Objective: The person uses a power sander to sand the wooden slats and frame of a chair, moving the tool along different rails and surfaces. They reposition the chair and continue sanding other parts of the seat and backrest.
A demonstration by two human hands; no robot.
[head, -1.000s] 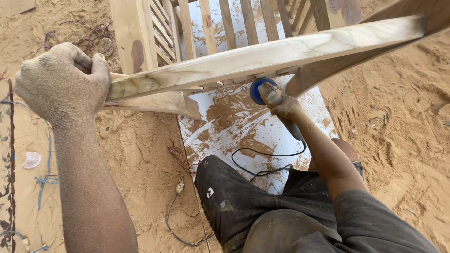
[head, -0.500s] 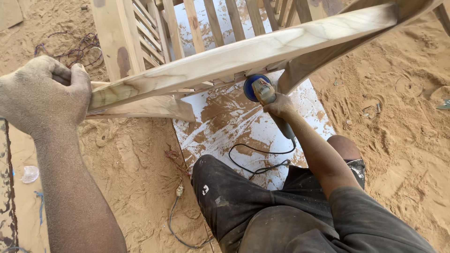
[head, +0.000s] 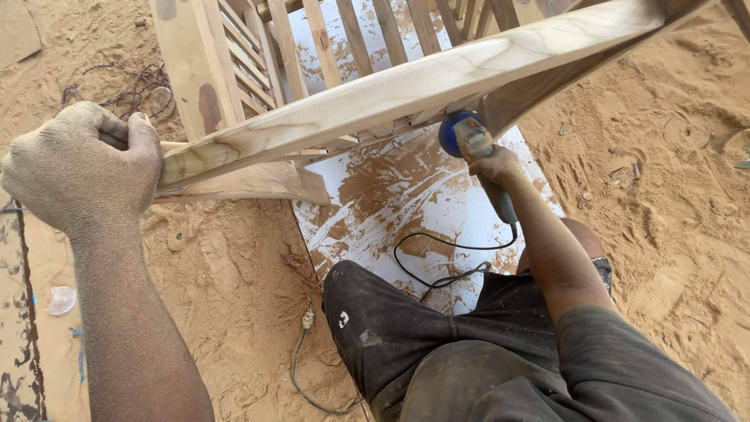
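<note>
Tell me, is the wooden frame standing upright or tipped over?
Tipped. The wooden frame slants across the view, its near end gripped by the left hand above the sawdust floor.

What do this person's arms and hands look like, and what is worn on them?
Both arms are bare to well above the elbow, with no gloves, watch or rings visible. The left hand and its forearm carry a fine coat of sawdust. The right hand looks cleaner; above it, a short dark grey sleeve covers the upper arm.
</note>
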